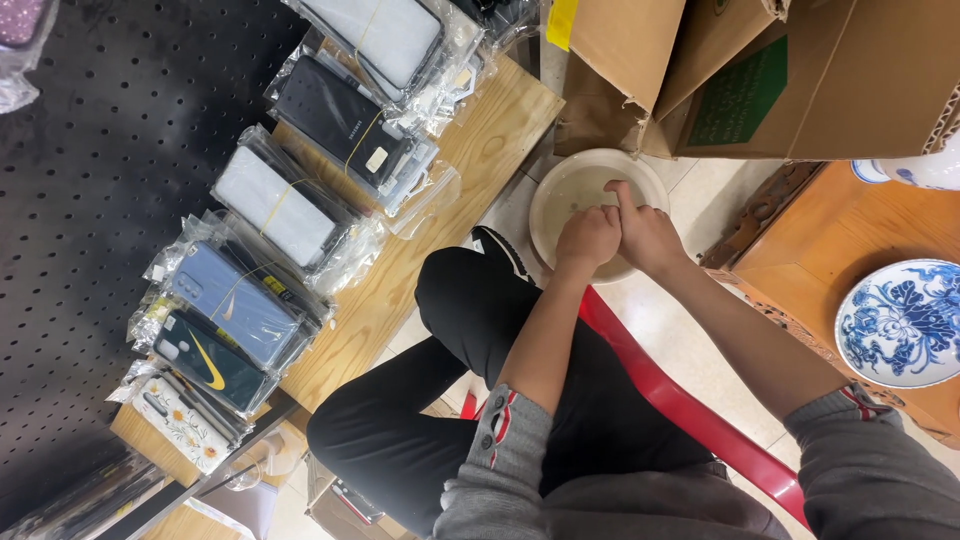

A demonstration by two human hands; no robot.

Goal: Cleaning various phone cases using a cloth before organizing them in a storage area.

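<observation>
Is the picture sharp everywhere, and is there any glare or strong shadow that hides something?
Head view: mostly sharp, evenly lit from above; glare sits on the plastic-wrapped phone cases; the black pegboard is dark with little detail; the left hand and right hand over the basin look slightly soft; the plate is clear; the frame is rotated sideways.

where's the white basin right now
In the head view, the white basin sits on the tiled floor at upper centre, under both hands, between the wooden shelf and the cardboard boxes.
</observation>
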